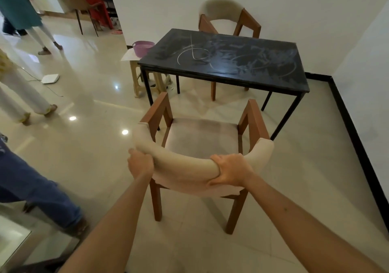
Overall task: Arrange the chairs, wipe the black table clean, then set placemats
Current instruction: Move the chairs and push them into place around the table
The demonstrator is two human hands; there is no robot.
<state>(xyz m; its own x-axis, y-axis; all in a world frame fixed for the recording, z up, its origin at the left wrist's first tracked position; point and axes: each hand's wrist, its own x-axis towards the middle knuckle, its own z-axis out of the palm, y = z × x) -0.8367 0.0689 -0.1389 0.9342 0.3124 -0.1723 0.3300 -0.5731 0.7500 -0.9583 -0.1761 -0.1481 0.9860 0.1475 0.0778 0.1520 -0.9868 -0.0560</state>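
A wooden chair (202, 137) with a beige padded seat and curved backrest stands in front of me, facing the black table (227, 62). My left hand (140, 163) grips the left part of the backrest. My right hand (231, 170) grips the backrest right of its middle. The chair's front is close to the table's near edge. White chalk marks and smears cover the tabletop. A second matching chair (229, 17) stands at the table's far side, by the wall.
A beige plastic stool (143, 76) with a purple tub (143, 47) and paper on it stands at the table's left end. White walls with black skirting close off the right. People stand and walk at the left; a white device (50, 78) lies on the floor.
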